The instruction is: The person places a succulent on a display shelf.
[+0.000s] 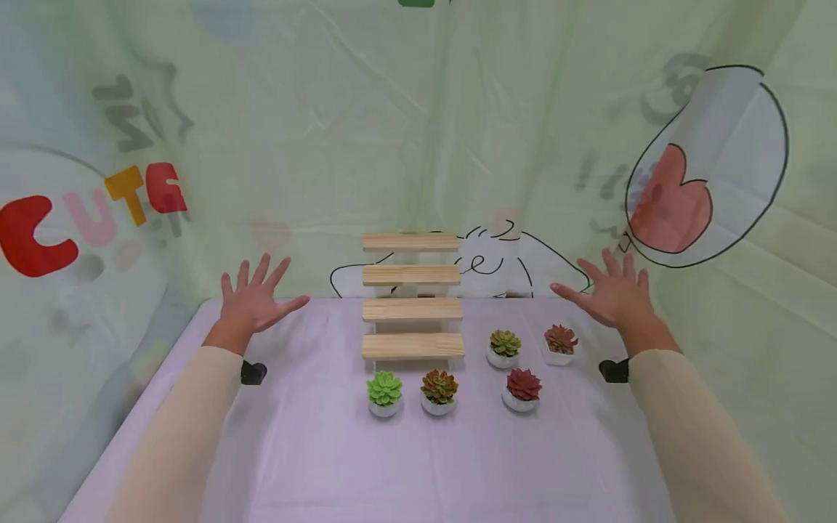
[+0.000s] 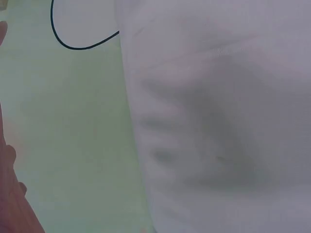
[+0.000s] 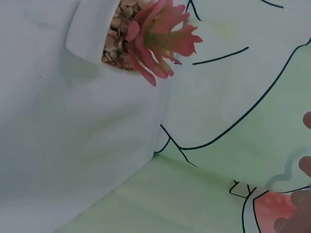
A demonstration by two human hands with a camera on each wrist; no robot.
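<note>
Both hands hover over the far part of the table with fingers spread. My left hand point(image 1: 255, 299) is left of a four-step wooden rack point(image 1: 413, 310) and holds nothing. On the other side my right hand point(image 1: 615, 294) is also bare, nearest to a pinkish-red succulent in a square white pot point(image 1: 560, 344). That same potted succulent point(image 3: 158, 36) shows at the top of the right wrist view. Before the rack stand a bright green succulent point(image 1: 384, 392) and a brown-green one point(image 1: 439, 391). An olive-green succulent point(image 1: 505, 347) and a dark red one point(image 1: 522, 388) are to its right.
A pale lilac cloth covers the table point(image 1: 327, 465). Printed curtains point(image 1: 314, 145) hang behind it and along both sides, close to the hands. Dark straps with small devices sit on the left wrist point(image 1: 253, 373) and right wrist point(image 1: 615, 370).
</note>
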